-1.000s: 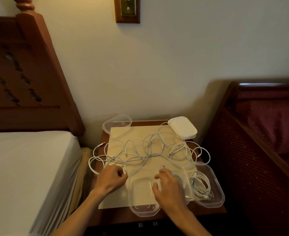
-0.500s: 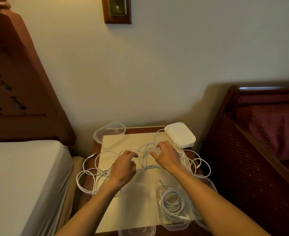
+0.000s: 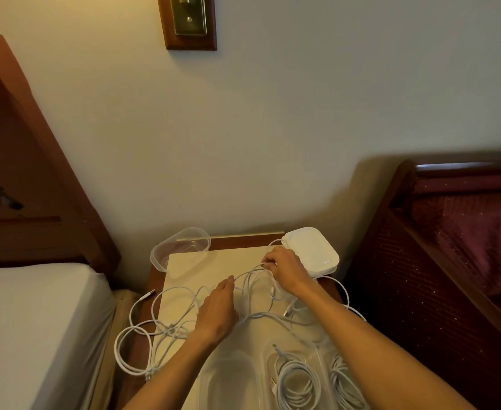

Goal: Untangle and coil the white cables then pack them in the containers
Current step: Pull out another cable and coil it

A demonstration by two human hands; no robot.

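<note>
A tangle of white cables (image 3: 184, 318) is spread across a pale sheet (image 3: 213, 261) laid on a small wooden table (image 3: 243, 239) set against the wall, with loops hanging over the table's left edge. The left hand (image 3: 216, 312) is held over the middle of the tangle, its fingertips pinched on a strand that is lifted and stretched toward the right hand (image 3: 284, 272). The right hand, farther and to the right, is seen with fingers curled round a bunch of the same strands, just beside a stack of white lids (image 3: 314, 253) at the far right corner. An empty clear container (image 3: 181, 250) is placed at the far left corner of the sheet, partly over its edge. Along the near edge three more clear containers are lined up: the left tub (image 3: 228, 380) is seen with no cable in it, the middle tub (image 3: 268, 350) is filled with a coiled cable (image 3: 296, 383), and the right tub (image 3: 321, 355), partly hidden by the right forearm, is filled with another coil (image 3: 343, 380). A bed (image 3: 36, 335) with a wooden headboard is seen at the left, a dark red wooden seat (image 3: 450, 247) at the right, and a wood-framed brass plate (image 3: 188, 22) on the wall above.
</note>
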